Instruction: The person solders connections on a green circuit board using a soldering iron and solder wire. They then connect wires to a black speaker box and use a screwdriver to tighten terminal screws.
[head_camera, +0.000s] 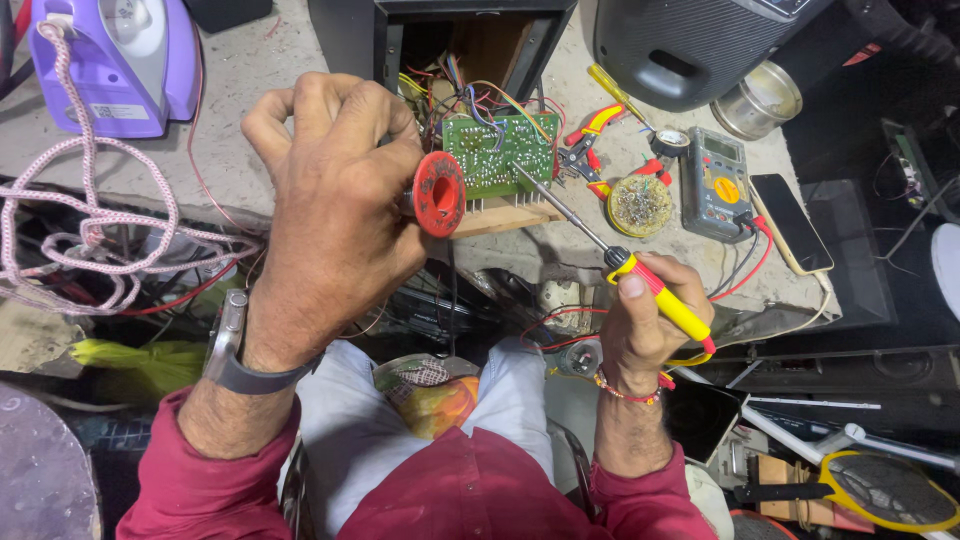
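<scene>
His left hand (330, 210) is gripping a red solder spool (438, 193) beside the green circuit board (500, 155) while his right hand (645, 325) is clamping the yellow-handled soldering iron (610, 258), angling its tip onto the board for reach.

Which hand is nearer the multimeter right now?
Right. The right hand, holding the soldering iron, sits just below-left of the multimeter; the left hand, with the red spool, is far left.
</scene>
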